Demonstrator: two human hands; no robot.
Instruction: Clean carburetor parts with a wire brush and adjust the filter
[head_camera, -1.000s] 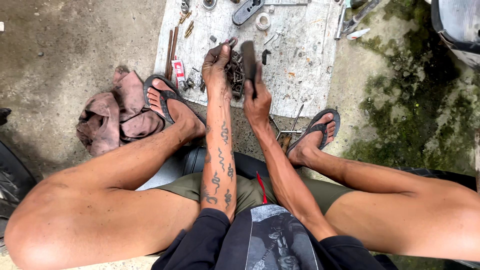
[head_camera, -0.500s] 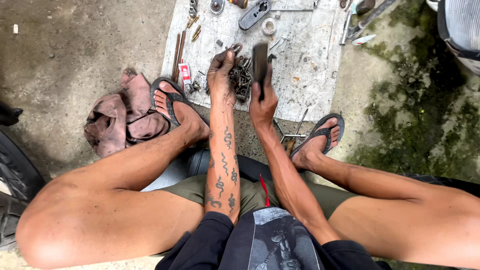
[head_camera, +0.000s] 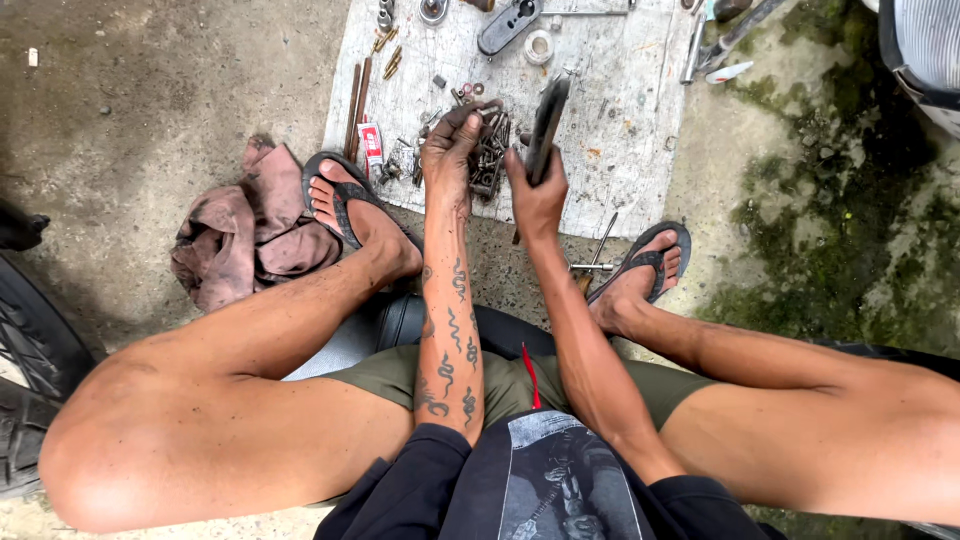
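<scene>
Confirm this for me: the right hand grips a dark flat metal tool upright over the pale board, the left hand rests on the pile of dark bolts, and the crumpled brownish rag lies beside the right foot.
One detail is wrong. In the head view the crumpled brownish rag lies beside the left foot, not the right. The rest holds: the right hand grips the dark flat metal tool upright over the pale board, and the left hand rests on the pile of dark bolts.

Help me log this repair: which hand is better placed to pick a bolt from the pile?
Probably the left hand: its fingertips already rest on the pile of bolts, while the right hand is closed around a dark flat tool.
</scene>
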